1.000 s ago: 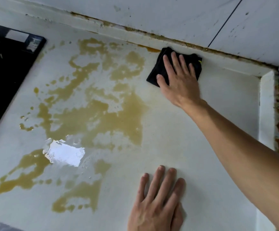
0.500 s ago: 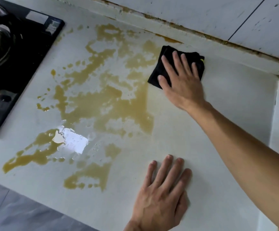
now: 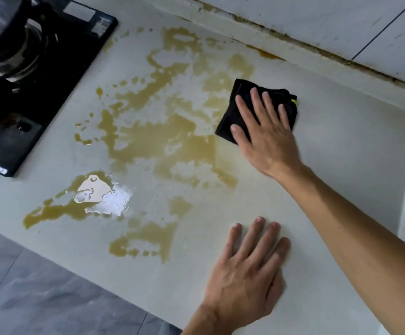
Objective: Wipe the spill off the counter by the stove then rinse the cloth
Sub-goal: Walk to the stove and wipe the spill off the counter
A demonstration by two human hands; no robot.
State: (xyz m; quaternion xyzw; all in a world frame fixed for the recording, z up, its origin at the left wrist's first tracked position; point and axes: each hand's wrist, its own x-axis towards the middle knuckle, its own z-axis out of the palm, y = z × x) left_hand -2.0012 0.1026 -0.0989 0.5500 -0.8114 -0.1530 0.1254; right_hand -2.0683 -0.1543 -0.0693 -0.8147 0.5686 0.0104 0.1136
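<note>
Right hand (image 3: 266, 139) presses cloth (image 3: 230, 117) flat-fingered beside spill (image 3: 162, 139); left hand (image 3: 245, 276) rests on surface (image 3: 329, 165), fingers spread.

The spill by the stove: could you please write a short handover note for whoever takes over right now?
Right hand: flat, fingers straight, pressing the folded black cloth at the right edge of the spill.
Left hand: flat on the pale counter, holding nothing.
Yellow-brown liquid spill: spread from the black gas stove to the cloth.
Done: the counter right of the cloth looks clean.
Left: most of the spill, then rinsing the cloth.
</note>
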